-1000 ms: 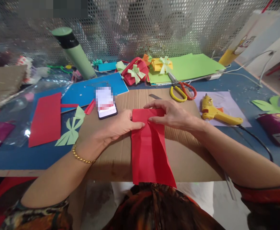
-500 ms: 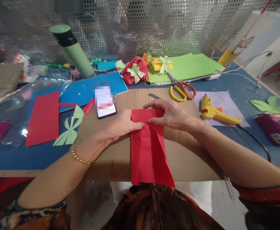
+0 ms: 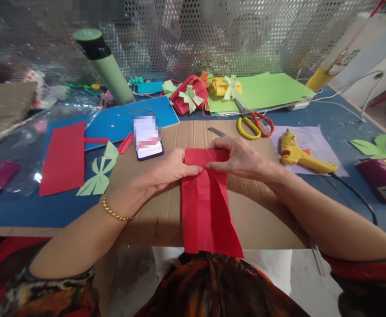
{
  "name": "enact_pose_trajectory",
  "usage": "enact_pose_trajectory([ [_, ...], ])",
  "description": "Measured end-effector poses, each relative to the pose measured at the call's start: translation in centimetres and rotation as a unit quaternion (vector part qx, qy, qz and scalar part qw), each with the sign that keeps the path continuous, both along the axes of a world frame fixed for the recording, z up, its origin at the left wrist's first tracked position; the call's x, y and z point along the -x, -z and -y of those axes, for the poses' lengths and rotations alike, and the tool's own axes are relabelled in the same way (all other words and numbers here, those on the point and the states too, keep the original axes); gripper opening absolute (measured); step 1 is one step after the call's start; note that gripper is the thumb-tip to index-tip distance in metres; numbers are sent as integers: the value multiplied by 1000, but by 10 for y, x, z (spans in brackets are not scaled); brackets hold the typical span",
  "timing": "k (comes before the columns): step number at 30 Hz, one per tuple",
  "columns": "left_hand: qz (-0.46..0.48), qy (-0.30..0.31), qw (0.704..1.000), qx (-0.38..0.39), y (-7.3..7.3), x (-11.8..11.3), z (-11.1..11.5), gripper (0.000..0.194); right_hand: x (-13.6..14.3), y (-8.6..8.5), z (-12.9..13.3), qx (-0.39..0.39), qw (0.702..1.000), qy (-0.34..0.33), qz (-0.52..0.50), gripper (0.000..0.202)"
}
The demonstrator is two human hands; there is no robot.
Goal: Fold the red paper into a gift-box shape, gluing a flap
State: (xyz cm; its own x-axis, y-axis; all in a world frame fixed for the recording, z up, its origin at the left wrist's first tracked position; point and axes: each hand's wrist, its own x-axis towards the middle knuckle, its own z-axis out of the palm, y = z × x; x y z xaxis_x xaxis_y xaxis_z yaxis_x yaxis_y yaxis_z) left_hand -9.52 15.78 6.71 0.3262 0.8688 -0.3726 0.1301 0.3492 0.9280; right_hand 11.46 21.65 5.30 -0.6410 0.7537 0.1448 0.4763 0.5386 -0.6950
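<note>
A creased sheet of red paper (image 3: 209,211) lies lengthwise in front of me, its near end reaching past the edge of the cardboard (image 3: 259,220). My left hand (image 3: 174,167) grips its upper left side, thumb pressed on top and the other fingers hidden beneath. On the upper right side, my right hand (image 3: 239,157) holds the paper between thumb and fingers. Both thumbs almost meet at the middle of the sheet, where folded flaps overlap. The right flap stands up slightly towards the near end. A blade (image 3: 217,131) rests just beyond my right hand.
A phone (image 3: 149,143) lies left of the paper. Scissors (image 3: 252,125) and a yellow glue gun (image 3: 301,154) are on the right. Green paper bows (image 3: 98,174), a red card (image 3: 64,158), a green bottle (image 3: 108,72), and red and yellow paper pouches (image 3: 190,96) surround the cardboard.
Both hands keep their hold on the red paper, with the thumbs in nearly the same place. The whole view has shifted slightly; no object has clearly moved.
</note>
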Motion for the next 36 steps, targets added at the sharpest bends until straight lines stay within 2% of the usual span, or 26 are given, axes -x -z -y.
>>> enact_pose_trajectory([
  [7, 27, -18, 999, 12, 7, 1, -2, 12, 1, -5, 7, -20, 1000, 8, 2, 16],
  [24, 52, -12, 998, 36, 4, 3, -3, 10, 4, 0, 14, -90, 996, -27, -6, 5],
  [28, 77, 20, 996, 36, 1, 5, -3, 27, 4, 2, 15, -103, 995, -15, -2, 5],
  [32, 79, 10, 997, 19, -3, 5, -2, 53, 6, 3, 17, -113, 994, -6, 0, 9],
  [36, 27, 0, 1000, 8, -4, 7, 0, 91, 6, 5, 17, -129, 991, -28, -1, 7],
])
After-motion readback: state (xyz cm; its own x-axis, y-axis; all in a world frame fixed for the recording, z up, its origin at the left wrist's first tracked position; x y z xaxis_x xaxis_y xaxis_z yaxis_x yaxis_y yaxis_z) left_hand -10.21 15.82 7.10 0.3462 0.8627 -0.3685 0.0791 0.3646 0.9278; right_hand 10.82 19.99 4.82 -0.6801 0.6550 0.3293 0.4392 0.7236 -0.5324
